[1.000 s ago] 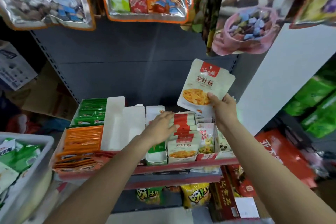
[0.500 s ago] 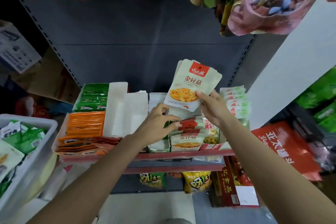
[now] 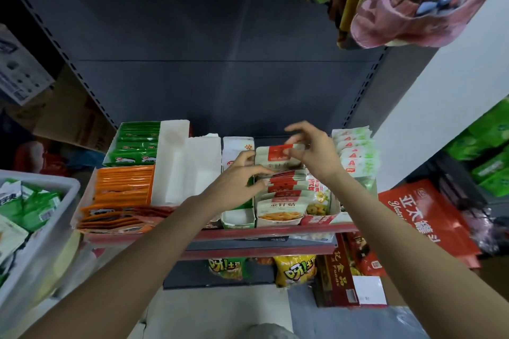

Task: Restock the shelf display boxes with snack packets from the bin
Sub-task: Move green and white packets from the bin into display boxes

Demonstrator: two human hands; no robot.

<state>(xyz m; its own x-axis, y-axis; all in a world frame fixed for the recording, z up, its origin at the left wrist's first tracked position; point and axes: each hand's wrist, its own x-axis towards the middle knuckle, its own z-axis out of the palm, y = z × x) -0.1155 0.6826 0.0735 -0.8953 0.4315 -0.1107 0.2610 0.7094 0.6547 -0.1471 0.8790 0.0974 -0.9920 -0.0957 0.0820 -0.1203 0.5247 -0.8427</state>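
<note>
On the red-edged shelf (image 3: 248, 235), at its middle: both hands work over one display box.

Packet in hand: a pale foil snack packet with a red label (image 3: 278, 155) stands upright at the back of the white cardboard display box (image 3: 278, 221), behind a row of like packets (image 3: 281, 202).

Right hand: the right hand (image 3: 316, 154) pinches the top right corner of that packet between thumb and fingers; the other fingers are spread above it.

Left hand: the left hand (image 3: 237, 179) has its fingers curled over the tops of the packets in the row, thumb towards the packet's left edge. Whether it grips any one of them I cannot tell.

Neighbouring boxes: just left stands a narrow white-and-green box (image 3: 238, 217); further left an open white carton flap (image 3: 179, 168), then orange packets (image 3: 124, 184) and green packets (image 3: 135, 146) in their own compartments. To the right, pale green-and-white packets (image 3: 355, 151) stand in a row.

Bin: a white plastic bin (image 3: 55, 215) sits at the left edge, apart from the shelf, holding green and white packets (image 3: 24, 203).

Below: yellow snack bags (image 3: 296, 270) lie on the lower shelf; a large red bag (image 3: 424, 217) lies to the right.
</note>
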